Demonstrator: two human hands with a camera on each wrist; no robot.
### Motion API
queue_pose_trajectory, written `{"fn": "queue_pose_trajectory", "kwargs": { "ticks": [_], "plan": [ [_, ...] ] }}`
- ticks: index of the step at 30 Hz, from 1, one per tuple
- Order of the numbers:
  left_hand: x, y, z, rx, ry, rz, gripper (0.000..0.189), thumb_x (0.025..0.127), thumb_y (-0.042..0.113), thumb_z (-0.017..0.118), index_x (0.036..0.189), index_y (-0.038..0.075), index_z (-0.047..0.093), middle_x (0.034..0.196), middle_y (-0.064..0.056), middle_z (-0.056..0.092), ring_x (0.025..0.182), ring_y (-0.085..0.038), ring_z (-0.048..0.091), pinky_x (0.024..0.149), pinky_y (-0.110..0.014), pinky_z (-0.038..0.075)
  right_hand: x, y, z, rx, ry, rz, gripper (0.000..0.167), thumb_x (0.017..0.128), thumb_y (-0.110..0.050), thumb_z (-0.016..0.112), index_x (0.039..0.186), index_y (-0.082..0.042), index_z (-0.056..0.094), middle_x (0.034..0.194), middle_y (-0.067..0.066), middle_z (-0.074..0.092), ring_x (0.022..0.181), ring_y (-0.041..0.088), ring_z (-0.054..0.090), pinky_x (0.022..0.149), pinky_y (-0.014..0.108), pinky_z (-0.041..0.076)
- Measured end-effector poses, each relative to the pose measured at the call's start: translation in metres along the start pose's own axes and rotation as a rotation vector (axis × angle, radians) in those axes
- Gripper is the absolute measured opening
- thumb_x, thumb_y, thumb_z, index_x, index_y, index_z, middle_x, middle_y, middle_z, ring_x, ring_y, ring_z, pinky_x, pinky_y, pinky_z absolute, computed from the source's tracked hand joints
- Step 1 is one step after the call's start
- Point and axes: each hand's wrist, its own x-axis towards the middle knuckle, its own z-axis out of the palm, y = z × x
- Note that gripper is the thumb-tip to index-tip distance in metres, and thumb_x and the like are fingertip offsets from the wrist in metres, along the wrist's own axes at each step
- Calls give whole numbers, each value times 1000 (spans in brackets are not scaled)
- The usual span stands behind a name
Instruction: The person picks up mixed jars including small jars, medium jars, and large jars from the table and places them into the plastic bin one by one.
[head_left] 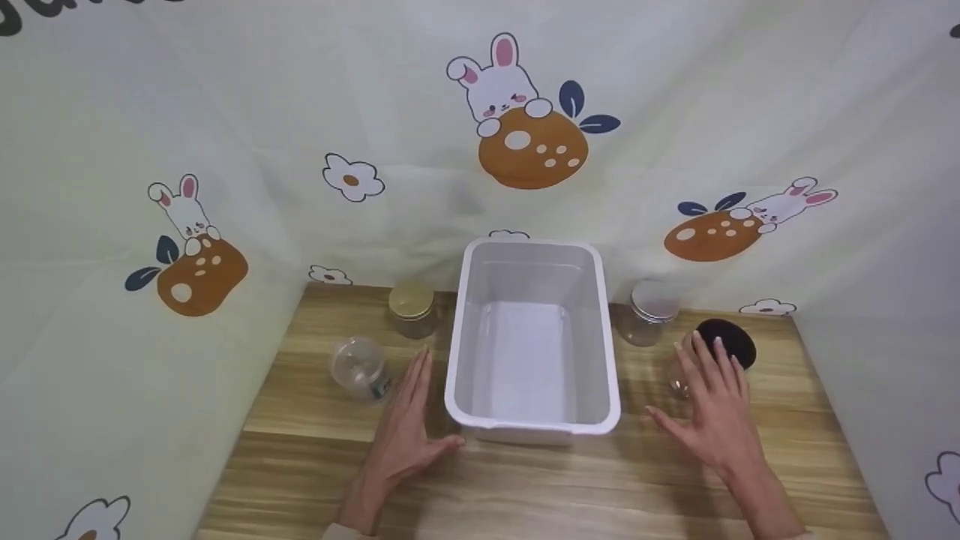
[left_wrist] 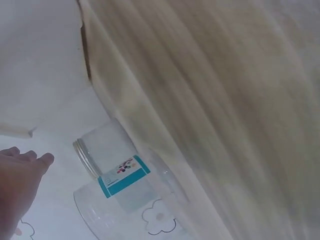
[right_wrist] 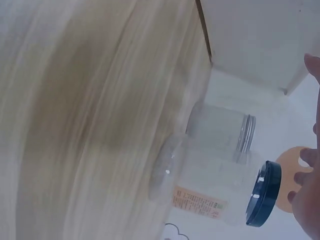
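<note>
A white plastic bin stands on the wood-grain table between both hands. My left hand is beside its near left corner, fingers straight and thumb spread, holding nothing. Left of that hand is a clear jar without a visible lid; a teal label shows in the left wrist view. My right hand, fingers spread, reaches over a clear jar with a black lid. In the right wrist view a gap shows between the hand and this lid; the jar carries an orange label.
A gold-lidded clear jar stands left of the bin's far half. A silver-lidded clear jar stands right of it. Pale fabric with rabbit prints walls the back and both sides of the wooden table.
</note>
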Motion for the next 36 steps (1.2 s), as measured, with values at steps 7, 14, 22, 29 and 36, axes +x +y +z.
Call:
{"fn": "queue_pose_trajectory", "kwargs": {
  "ticks": [7, 14, 22, 29, 36],
  "plan": [
    [7, 12, 0, -104, -37, -65, 124, 71, 94, 38, 161, 14, 9, 167, -3, 6, 146, -36, 25, 109, -66, 28, 4, 16, -10, 9, 0, 53, 102, 67, -59, 78, 151, -14, 42, 159, 16, 31, 146, 45, 20, 114, 66, 15],
    [12, 18, 1, -267, -66, -113, 124, 69, 91, 49, 161, 18, 10, 166, -3, 10, 146, -37, 25, 111, -63, 26, 6, 27, -9, 31, 17, 96, 100, 72, -60, 74, 153, -13, 38, 158, 19, 31, 145, 46, 21, 115, 64, 14],
    [18, 19, 7, -371, -45, -74, 125, 69, 88, 56, 160, 14, 14, 165, -11, 18, 144, -38, 29, 111, -62, 27, 13, 45, -10, 87, 23, 189, 100, 67, -44, 83, 152, -12, 39, 158, 21, 30, 143, 50, 22, 110, 70, 19],
    [18, 21, 10, -417, -47, -74, 125, 69, 86, 59, 161, 15, 12, 163, -16, 20, 142, -38, 34, 110, -63, 28, 10, 55, -5, 109, 6, 244, 101, 66, -40, 86, 151, -12, 40, 159, 20, 27, 140, 53, 25, 103, 75, 24],
    [22, 22, 7, -443, -57, -95, 127, 68, 85, 62, 161, 17, 7, 165, -9, 16, 141, -34, 36, 111, -59, 31, 12, 64, 0, 162, 47, 243, 101, 61, -32, 89, 148, -8, 44, 158, 21, 30, 132, 57, 34, 98, 75, 30]
  ]
}}
